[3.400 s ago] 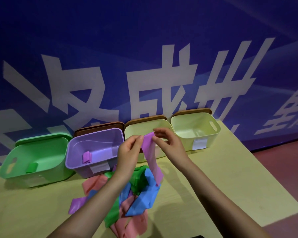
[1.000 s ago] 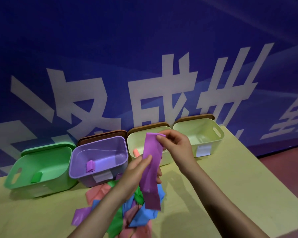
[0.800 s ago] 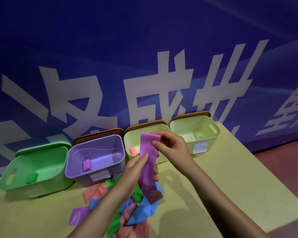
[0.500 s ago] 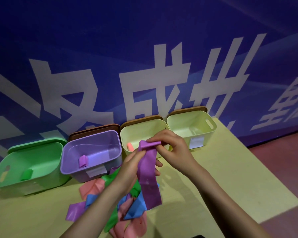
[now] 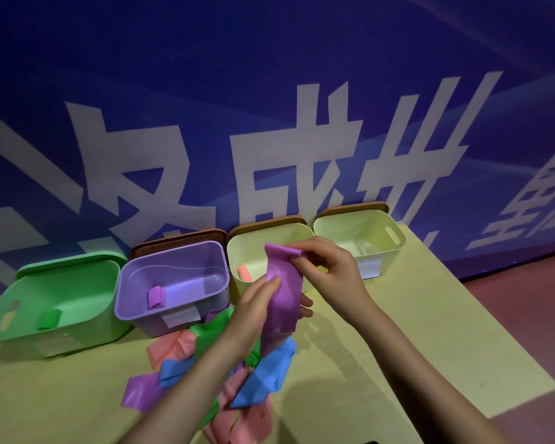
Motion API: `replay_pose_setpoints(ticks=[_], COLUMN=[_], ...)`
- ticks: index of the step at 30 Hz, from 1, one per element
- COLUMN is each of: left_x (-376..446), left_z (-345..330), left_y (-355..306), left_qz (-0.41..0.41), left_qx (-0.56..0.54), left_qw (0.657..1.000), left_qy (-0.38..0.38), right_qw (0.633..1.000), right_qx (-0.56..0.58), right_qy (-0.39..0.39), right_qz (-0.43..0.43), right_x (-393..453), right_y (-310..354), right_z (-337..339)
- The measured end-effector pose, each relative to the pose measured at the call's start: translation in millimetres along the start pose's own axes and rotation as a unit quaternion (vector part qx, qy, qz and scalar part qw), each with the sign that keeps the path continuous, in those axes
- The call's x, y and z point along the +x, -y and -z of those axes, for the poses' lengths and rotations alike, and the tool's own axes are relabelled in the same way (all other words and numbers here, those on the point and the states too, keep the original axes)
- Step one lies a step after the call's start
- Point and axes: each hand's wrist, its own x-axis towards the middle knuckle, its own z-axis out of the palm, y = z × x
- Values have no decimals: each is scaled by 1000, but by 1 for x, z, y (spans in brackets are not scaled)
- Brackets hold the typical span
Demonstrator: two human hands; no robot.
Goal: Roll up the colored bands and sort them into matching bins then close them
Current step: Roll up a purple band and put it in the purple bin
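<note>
1. A pile of bands point(image 5: 237, 376) lay on the tabletop point(image 5: 382, 363).
2. Above it, the left hand point(image 5: 257, 302) pinched the hanging purple band point(image 5: 282, 302) mid-length.
3. The right hand point(image 5: 330, 270) pinched its rolled top end.
4. Behind stood the open purple bin point(image 5: 173, 283), one purple roll point(image 5: 156, 298) inside.

— Where's the purple band point(image 5: 282, 302)?
— Hanging upright above the loose pile point(image 5: 237, 373), its top edge curled over (just the first turn).
— And the bins?
— Four in a row, all open: green bin point(image 5: 55, 302) and purple bin point(image 5: 173, 283) each hold one matching roll; a pink roll point(image 5: 244, 273) sits in the third.
</note>
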Motion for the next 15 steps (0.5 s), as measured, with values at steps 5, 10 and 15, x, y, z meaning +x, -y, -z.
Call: replay_pose_setpoints(ticks=[5,10,15], left_x=[-2,-1,3], left_z=[7,11,13], left_y=[0,-1,0], left_qz=[-11,-6,-17], left_qx=[30,31,32], left_qw=[999,999,998], left_qy=[-30,-34,-52], right_qw=[983,973,983], right_qx=[149,164,128], right_qy=[14,2,-5], right_qz=[-111,-160,-135], right_x=[2,8,8], right_y=[7,5,4], right_z=[-10,-17,-20])
